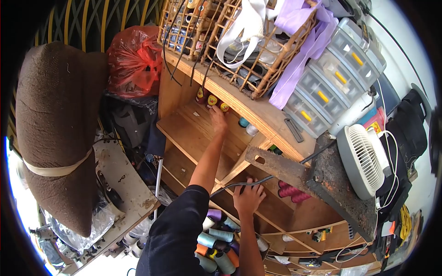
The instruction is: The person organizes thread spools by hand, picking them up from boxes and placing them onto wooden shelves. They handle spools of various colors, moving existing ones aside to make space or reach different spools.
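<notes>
My left hand (218, 120) reaches into the upper shelf compartment, its fingers closed at the middle of three spools with yellow labels, the middle spool (212, 101). The other two, a left spool (200, 94) and a right spool (224, 107), stand beside it against the back. Lower down, my right hand (247, 198) rests with its fingers apart at the edge of the wooden shelf (271, 217), touching a dark cable (230, 186). Blue and white spools (251, 129) stand farther right in the upper compartment.
Wicker baskets (258, 55) and clear drawers (322, 78) stand on top. A saw-like metal blade (281, 165) and a fan (363, 161) are at the right. Magenta spools (293, 192) lie on a shelf. Several thread cones (222, 235) are below. A brown cushion (60, 133) fills the left.
</notes>
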Demonstrator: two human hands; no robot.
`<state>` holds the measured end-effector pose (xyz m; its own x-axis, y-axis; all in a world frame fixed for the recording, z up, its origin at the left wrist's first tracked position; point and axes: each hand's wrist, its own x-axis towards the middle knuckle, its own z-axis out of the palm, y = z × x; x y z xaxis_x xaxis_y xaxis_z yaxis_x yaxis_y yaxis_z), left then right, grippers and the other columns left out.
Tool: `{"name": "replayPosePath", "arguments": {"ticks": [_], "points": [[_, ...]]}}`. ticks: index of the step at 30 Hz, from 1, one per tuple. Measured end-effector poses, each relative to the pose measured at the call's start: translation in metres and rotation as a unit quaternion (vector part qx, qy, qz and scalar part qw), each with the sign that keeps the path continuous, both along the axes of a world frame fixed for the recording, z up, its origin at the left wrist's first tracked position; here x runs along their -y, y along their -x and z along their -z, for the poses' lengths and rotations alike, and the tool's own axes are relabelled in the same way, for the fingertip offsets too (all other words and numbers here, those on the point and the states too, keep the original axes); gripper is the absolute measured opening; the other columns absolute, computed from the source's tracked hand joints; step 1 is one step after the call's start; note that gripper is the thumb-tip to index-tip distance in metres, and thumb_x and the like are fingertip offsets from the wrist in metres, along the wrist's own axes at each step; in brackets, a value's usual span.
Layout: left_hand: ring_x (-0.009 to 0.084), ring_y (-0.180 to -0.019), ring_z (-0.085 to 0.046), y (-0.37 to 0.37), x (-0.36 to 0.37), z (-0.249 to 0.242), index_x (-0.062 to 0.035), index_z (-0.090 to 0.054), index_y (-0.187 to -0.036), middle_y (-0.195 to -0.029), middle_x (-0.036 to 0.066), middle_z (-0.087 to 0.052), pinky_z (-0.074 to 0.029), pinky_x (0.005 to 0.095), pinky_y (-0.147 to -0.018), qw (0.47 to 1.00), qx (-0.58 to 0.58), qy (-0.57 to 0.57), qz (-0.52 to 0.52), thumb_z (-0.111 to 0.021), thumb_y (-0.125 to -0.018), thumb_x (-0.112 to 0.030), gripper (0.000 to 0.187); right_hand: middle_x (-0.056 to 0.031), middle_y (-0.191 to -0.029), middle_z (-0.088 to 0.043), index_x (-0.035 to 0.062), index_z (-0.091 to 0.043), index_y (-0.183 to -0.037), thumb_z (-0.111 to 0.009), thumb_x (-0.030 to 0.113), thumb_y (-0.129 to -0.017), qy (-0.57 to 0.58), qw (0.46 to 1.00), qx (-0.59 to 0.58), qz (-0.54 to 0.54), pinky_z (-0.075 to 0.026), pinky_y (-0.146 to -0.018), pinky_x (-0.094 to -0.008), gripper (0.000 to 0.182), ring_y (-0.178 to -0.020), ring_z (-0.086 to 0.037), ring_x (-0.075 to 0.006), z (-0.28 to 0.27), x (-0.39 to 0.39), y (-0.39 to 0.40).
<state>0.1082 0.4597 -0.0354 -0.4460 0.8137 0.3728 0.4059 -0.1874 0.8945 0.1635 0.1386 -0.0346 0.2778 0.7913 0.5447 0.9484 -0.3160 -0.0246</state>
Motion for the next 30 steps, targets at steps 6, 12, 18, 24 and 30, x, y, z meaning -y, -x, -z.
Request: {"name": "replayPosePath", "arguments": {"ticks": [6,12,18,24,30], "points": [[0.0398,-0.105,-0.052,-0.002,0.006,0.001,-0.0002,-0.041,-0.112,-0.112,0.021,-0.048,-0.046,0.0455,-0.089,1.0,-0.009,0.003,-0.009,-0.07,-0.077,-0.007,0.045,-0.0159,-0.122,-0.054,0.0107,-0.056,-0.114,-0.052,0.034,-0.084,0.002,1.0,-0.006,-0.003,-0.034,-0.095,-0.0505,0.037,-0.112,-0.048,-0.0334,0.0,-0.001,-0.001],[0.0383,-0.105,-0.052,-0.008,0.008,-0.004,-0.0011,-0.047,-0.117,-0.114,0.019,-0.051,-0.047,0.0439,-0.089,0.997,0.052,-0.009,-0.062,-0.071,-0.077,-0.007,0.046,-0.0157,-0.122,-0.054,0.0107,-0.056,-0.114,-0.053,0.034,-0.084,0.012,1.0,-0.014,-0.001,-0.034,-0.096,-0.0506,0.038,-0.113,-0.048,-0.0335,-0.001,0.0,0.0],[0.0383,-0.104,-0.052,-0.008,0.004,0.002,-0.0017,-0.048,-0.115,-0.115,0.019,-0.051,-0.046,0.0451,-0.09,0.997,0.009,-0.01,-0.075,-0.071,-0.077,-0.007,0.045,-0.0139,-0.117,-0.053,0.0072,-0.063,-0.109,-0.055,0.033,-0.082,-0.014,1.0,-0.002,-0.005,-0.034,-0.094,-0.0497,0.038,-0.11,-0.048,-0.0321,-0.001,-0.001,0.0],[0.0389,-0.102,-0.051,-0.002,0.027,-0.008,-0.0017,-0.051,-0.107,-0.114,0.021,-0.051,-0.044,0.0459,-0.091,0.997,-0.071,-0.012,-0.011,-0.067,-0.078,-0.006,0.033,-0.0135,-0.116,-0.054,0.0071,-0.064,-0.107,-0.055,0.032,-0.081,-0.013,1.0,-0.013,-0.007,-0.035,-0.093,-0.0494,0.037,-0.11,-0.048,-0.0316,-0.001,-0.001,0.0],[0.0419,-0.095,-0.058,-0.026,-0.012,0.03,-0.0004,-0.054,-0.1,-0.104,0.022,-0.059,-0.049,0.0475,-0.081,0.971,0.106,-0.047,0.209,-0.061,-0.08,-0.007,0.022,-0.0158,-0.123,-0.054,0.0118,-0.055,-0.117,-0.052,0.033,-0.085,0.02,1.0,-0.005,0.009,-0.034,-0.094,-0.0501,0.039,-0.113,-0.048,-0.0332,0.001,0.0,-0.001]]}}
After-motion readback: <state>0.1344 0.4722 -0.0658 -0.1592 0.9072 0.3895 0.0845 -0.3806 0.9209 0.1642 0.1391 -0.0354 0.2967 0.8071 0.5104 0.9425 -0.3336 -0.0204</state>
